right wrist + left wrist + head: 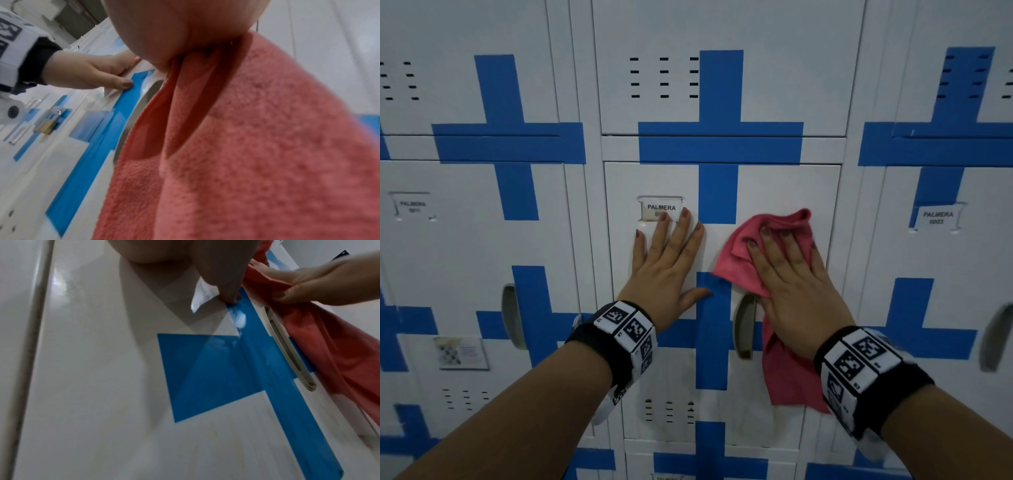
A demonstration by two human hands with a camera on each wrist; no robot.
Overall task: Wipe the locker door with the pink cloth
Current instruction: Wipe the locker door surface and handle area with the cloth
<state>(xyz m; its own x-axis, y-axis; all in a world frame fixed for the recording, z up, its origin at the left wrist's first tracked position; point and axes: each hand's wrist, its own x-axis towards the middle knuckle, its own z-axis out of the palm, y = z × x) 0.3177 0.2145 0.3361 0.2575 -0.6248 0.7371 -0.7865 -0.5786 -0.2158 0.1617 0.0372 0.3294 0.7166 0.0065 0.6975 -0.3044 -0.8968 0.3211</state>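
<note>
Two hands [671,263], one pink cloth [739,260], one locker door [774,192]

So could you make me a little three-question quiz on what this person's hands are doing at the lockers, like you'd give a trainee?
1. True or false: the pink cloth is under the left hand.
2. Multiple choice: the left hand's fingertips reach up to A) the vent slots, B) the name label, C) a padlock.
3. Fill in: part of the cloth hangs down beside the door's recessed ______.

Key
1. False: the right hand presses the cloth flat on the locker door; the left hand lies bare on the door.
2. B
3. handle
</note>
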